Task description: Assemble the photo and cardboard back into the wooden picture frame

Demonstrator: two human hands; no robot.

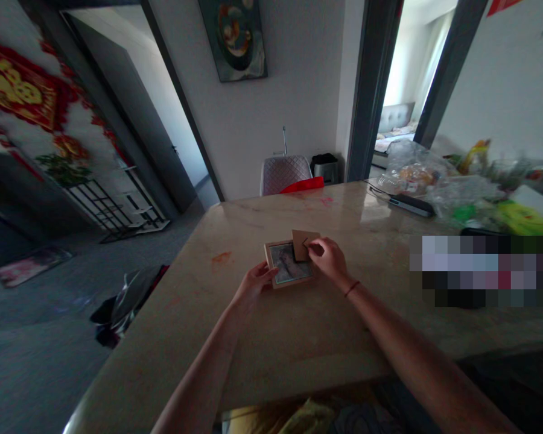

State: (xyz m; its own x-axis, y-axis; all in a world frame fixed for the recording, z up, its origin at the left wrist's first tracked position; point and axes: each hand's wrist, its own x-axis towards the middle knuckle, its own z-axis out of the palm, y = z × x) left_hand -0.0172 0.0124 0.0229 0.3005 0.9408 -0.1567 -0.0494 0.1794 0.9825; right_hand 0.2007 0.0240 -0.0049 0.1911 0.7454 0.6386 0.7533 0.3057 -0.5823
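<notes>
1. A small wooden picture frame (286, 268) is laid flat on the marble table (298, 349).
2. Its near left edge is clasped by the left hand (253, 283).
3. A brown backing board (301, 243), tilted over the frame's far right corner, is pinched by the right hand (329, 258).
4. A quilted chair (284, 173) is seen well beyond the frame.

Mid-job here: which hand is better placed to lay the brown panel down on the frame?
Probably the right. The right hand pinches the brown panel, tilted over the wooden frame at its far right corner. The left hand grips the frame's near left edge, steadying it on the table.
</notes>
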